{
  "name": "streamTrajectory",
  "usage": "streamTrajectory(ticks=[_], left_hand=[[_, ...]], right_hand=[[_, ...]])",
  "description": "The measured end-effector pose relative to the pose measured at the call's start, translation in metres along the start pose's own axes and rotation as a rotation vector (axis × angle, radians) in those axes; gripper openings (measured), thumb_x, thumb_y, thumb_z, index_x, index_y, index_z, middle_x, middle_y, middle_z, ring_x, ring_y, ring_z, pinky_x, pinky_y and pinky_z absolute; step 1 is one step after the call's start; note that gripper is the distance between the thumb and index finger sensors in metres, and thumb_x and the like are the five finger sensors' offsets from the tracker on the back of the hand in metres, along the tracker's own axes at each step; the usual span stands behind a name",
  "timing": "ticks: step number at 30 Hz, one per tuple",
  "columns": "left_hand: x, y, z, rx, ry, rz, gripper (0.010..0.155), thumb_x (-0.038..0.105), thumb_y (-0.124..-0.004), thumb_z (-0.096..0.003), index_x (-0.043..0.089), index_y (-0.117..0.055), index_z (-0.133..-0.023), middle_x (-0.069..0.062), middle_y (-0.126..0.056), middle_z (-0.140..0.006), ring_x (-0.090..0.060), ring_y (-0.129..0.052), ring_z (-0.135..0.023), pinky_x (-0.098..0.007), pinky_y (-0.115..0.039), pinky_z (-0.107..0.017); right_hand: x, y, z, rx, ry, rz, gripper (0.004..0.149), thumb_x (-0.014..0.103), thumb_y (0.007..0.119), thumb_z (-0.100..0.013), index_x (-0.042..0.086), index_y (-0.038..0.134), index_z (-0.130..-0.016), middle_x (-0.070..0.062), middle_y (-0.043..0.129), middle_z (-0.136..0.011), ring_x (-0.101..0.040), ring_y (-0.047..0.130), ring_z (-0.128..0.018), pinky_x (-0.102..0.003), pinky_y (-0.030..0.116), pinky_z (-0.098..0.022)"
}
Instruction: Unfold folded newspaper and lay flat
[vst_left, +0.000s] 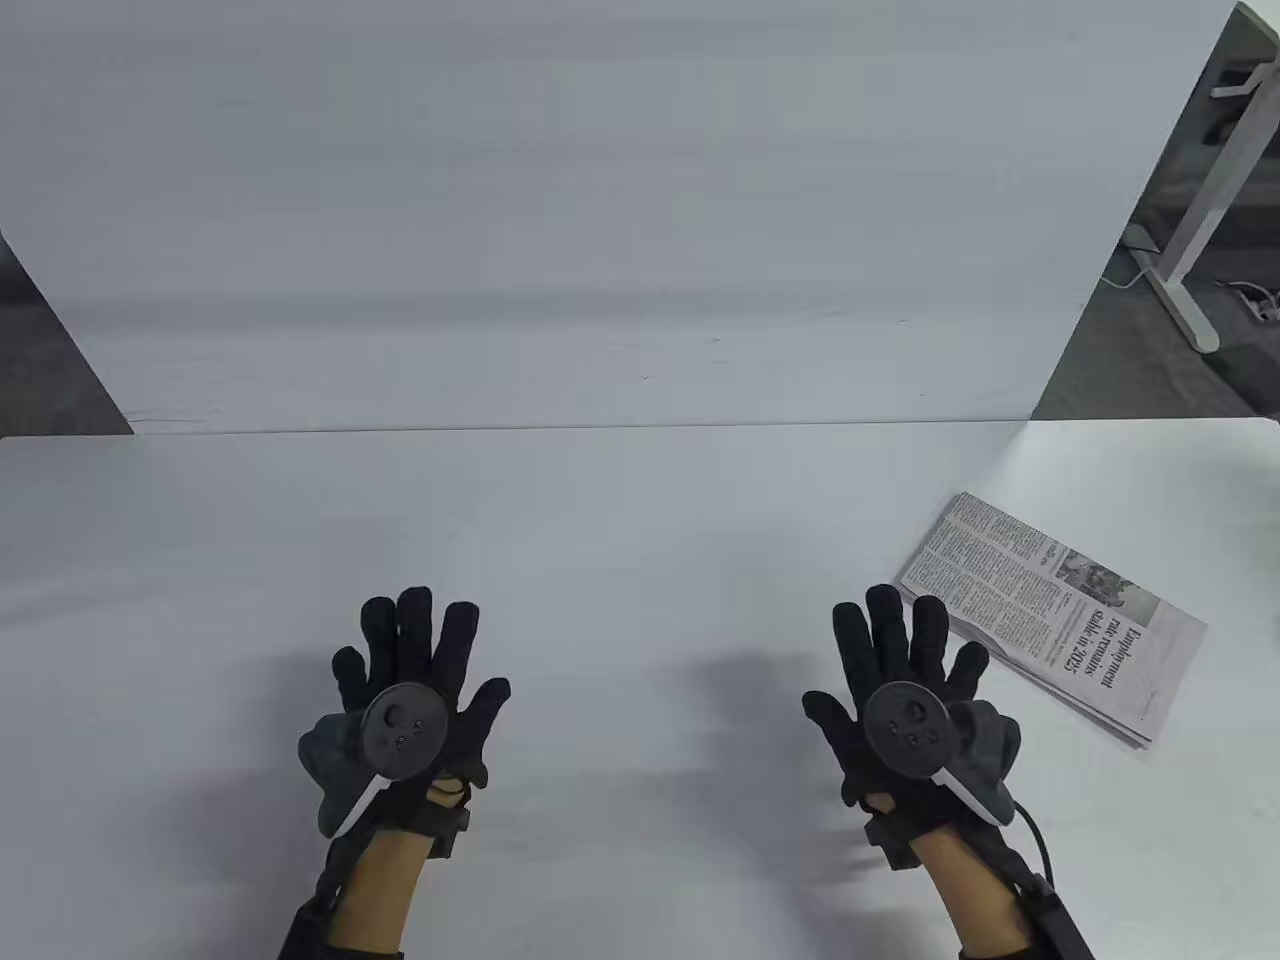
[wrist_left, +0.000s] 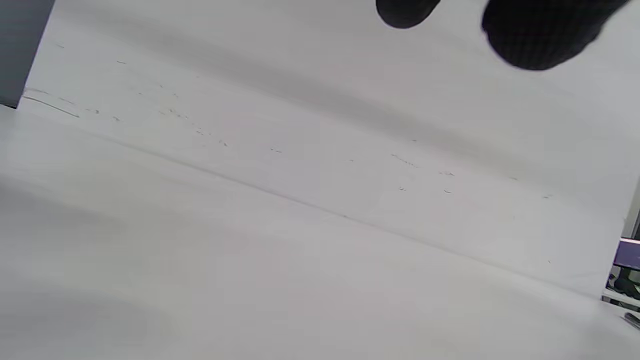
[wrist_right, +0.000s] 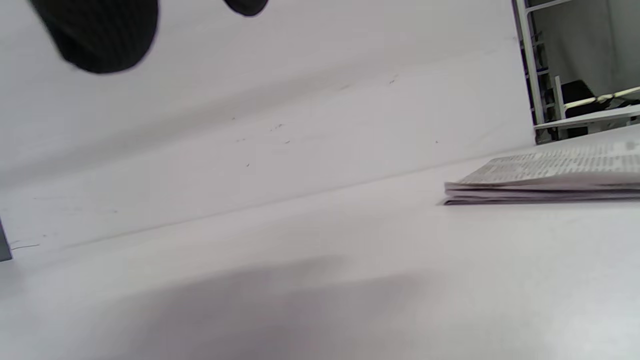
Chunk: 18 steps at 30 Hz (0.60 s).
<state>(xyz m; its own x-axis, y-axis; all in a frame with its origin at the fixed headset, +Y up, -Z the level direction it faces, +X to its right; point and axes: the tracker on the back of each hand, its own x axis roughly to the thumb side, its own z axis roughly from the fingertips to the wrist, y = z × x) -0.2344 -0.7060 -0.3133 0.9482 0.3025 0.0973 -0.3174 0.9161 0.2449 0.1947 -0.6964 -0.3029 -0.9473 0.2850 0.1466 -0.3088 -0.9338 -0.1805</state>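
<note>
I see the newspaper lying folded on the white table, out at about three o'clock. My left hand is at seven o'clock and my right hand at five o'clock. Both have fingers spread wide and hold nothing. My right fingers are just beside the paper's near edge. I think nothing is started yet. Next I need to reach right and grab the top flap.

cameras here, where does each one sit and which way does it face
Table view: above, looking down at the table; left hand, right hand, forearms show.
Left wrist view: low, facing the back board; fingertips at top.
Right wrist view: low; fingertips at top.
Shared: right wrist and table views both show the folded newspaper.
</note>
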Motion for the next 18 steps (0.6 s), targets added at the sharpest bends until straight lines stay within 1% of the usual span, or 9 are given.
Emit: streamTrajectory(ticks=[2,7,14,18], left_hand=[[0.001,-0.002,0.002,-0.022,0.016,-0.01,0.078,0.062,-0.071,-0.0459,0.039,-0.033,-0.11,-0.006,-0.012,-0.12,-0.041,-0.003,-0.111,-0.075,-0.018,-0.074],[-0.001,-0.006,0.004,-0.08,0.032,0.004,0.077,0.061,-0.071,-0.0465,0.039,-0.032,-0.11,-0.006,-0.01,-0.119,-0.042,-0.001,-0.11,-0.075,-0.015,-0.073],[-0.004,-0.01,-0.002,-0.091,0.037,0.033,0.077,0.059,-0.071,-0.0468,0.039,-0.032,-0.11,-0.006,-0.01,-0.119,-0.042,-0.001,-0.11,-0.075,-0.014,-0.073],[-0.002,-0.014,0.0,-0.111,0.032,-0.002,0.076,0.059,-0.072,-0.0469,0.04,-0.034,-0.11,-0.006,-0.012,-0.119,-0.043,-0.002,-0.11,-0.075,-0.015,-0.073]], right_hand=[[0.0,0.004,-0.001,0.026,-0.003,0.004,0.086,0.062,0.073,-0.043,0.027,0.032,-0.11,-0.012,0.016,-0.12,-0.056,0.013,-0.105,-0.082,0.02,-0.062],[-0.004,0.007,-0.003,0.076,0.005,0.006,0.086,0.061,0.074,-0.043,0.026,0.031,-0.11,-0.013,0.016,-0.12,-0.056,0.013,-0.105,-0.082,0.021,-0.062],[-0.017,0.002,-0.008,0.064,0.04,-0.013,0.088,0.058,0.078,-0.042,0.024,0.032,-0.109,-0.014,0.019,-0.12,-0.056,0.015,-0.105,-0.082,0.022,-0.062],[-0.028,0.005,-0.009,0.07,0.07,0.01,0.09,0.056,0.081,-0.041,0.023,0.033,-0.109,-0.015,0.021,-0.12,-0.058,0.018,-0.105,-0.083,0.023,-0.062]])
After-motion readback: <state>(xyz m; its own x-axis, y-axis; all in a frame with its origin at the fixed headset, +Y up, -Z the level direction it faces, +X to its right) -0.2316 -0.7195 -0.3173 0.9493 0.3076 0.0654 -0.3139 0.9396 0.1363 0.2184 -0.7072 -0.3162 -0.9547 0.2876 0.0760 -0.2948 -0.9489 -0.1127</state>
